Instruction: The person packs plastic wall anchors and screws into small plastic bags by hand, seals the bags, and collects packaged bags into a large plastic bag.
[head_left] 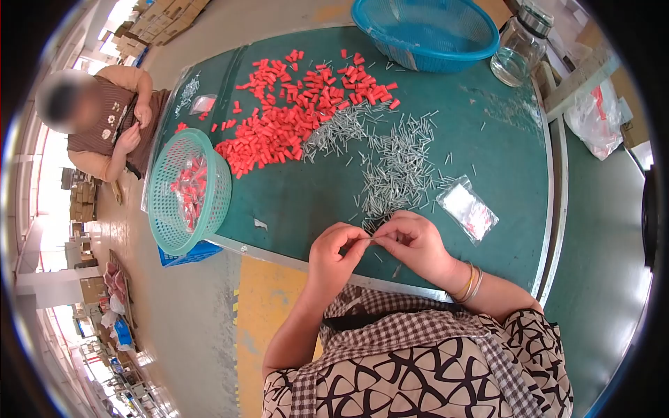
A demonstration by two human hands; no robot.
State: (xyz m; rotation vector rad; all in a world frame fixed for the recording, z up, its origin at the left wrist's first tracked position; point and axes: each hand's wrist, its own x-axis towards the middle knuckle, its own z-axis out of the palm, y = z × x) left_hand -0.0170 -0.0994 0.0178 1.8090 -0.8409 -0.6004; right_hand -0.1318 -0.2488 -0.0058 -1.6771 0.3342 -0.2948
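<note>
While your left hand (339, 255) and your right hand (412, 245) meet above the near edge of the green tabletop (279, 202), each grip is pinched together on one thin item (372, 238), too small to tell. Metal screws (397, 167) lie just beyond, red plugs (268, 132) farther left, and a clear packet (468, 210) is at right.
</note>
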